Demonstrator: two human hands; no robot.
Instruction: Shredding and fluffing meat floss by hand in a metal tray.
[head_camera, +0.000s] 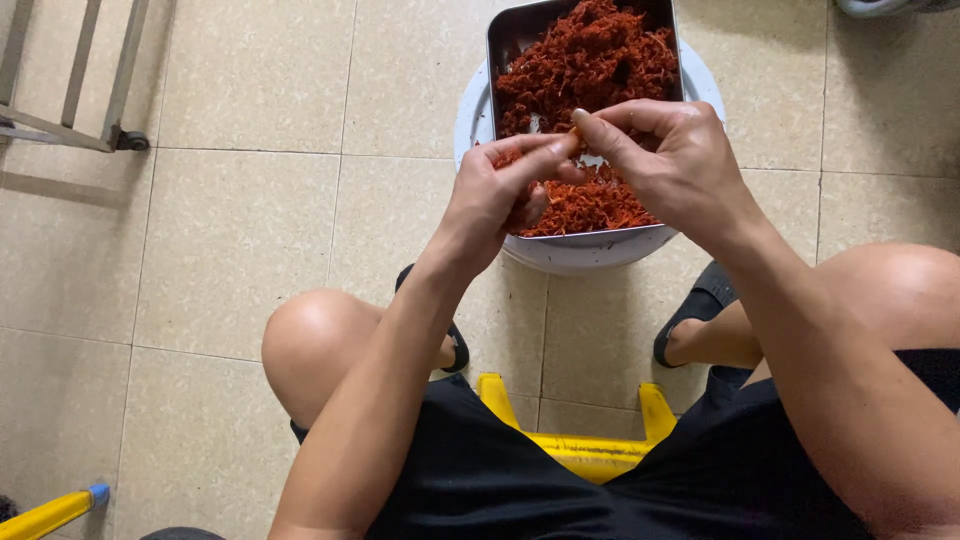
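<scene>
The shredded red-orange foodstuff (592, 62) fills a rectangular metal tray (502, 40), heaped highest toward the far end and thinner at the near edge. The tray rests across the top of a round white bucket (470, 118), whose rim shows on both sides and below the tray's near edge. Both hands work directly above the near half of the tray. The left hand (495, 195) is curled, fingers drawn in around a small clump of the shreds, with the thumb extended toward the other hand. The right hand (665, 155) is likewise partly closed, thumb and forefinger pinched together at the point where the two hands meet (whether it grips shreds there cannot be told, since the fingers cover the contact point). The fingertips of both hands touch or nearly touch over the tray. The bucket stands on a beige tiled floor (240, 230), between the person's feet in dark sandals (690, 310). The person sits with bare knees spread, wearing black shorts (560, 500), on a yellow stool (575, 450) visible between the legs. At upper left stands a metal frame on a caster (130, 141), well apart from the bucket.
</scene>
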